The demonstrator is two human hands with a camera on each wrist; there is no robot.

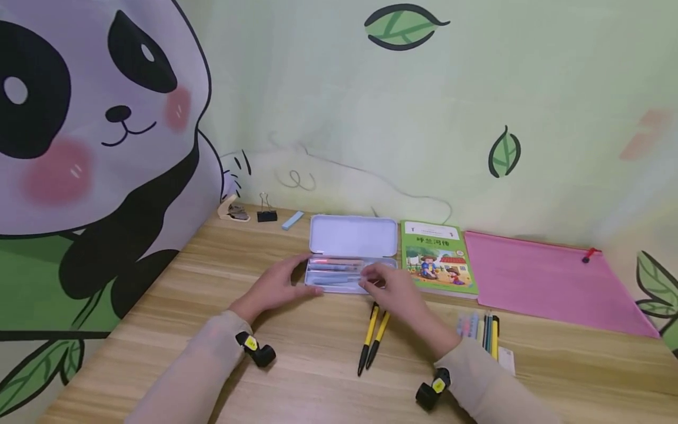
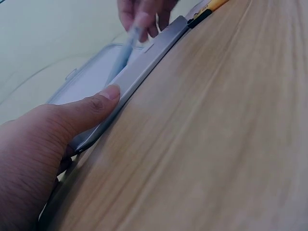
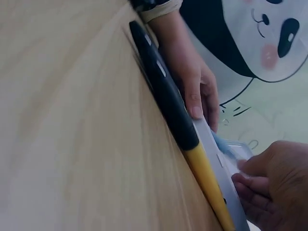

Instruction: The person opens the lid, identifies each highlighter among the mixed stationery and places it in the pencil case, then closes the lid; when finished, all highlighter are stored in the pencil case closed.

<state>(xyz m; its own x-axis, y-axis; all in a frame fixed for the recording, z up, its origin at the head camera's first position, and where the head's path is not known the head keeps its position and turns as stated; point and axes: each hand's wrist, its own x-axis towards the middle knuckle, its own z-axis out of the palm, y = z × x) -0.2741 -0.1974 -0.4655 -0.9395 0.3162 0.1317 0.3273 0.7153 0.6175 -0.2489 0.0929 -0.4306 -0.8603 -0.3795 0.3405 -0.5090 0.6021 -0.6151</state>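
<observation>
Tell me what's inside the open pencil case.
The pencil case tray holds several pens lying lengthwise. The right hand covers the tray's right end, hiding whatever lies there.

Pencil case (image 1: pixel 353 237) was pale lilac-white; pens inside were red and grey. Two pens (image 1: pixel 374 341) on table were yellow with black tips. Table (image 1: pixel 296 353) was light wood with grain stripes. Book (image 1: pixel 437 256) had green cover with cartoon picture. Folder (image 1: pixel 551 282) was pink with red zip pull. Wall (image 1: pixel 339 118) was pale green with leaf and black-white panda pattern. Sleeves were beige.
</observation>
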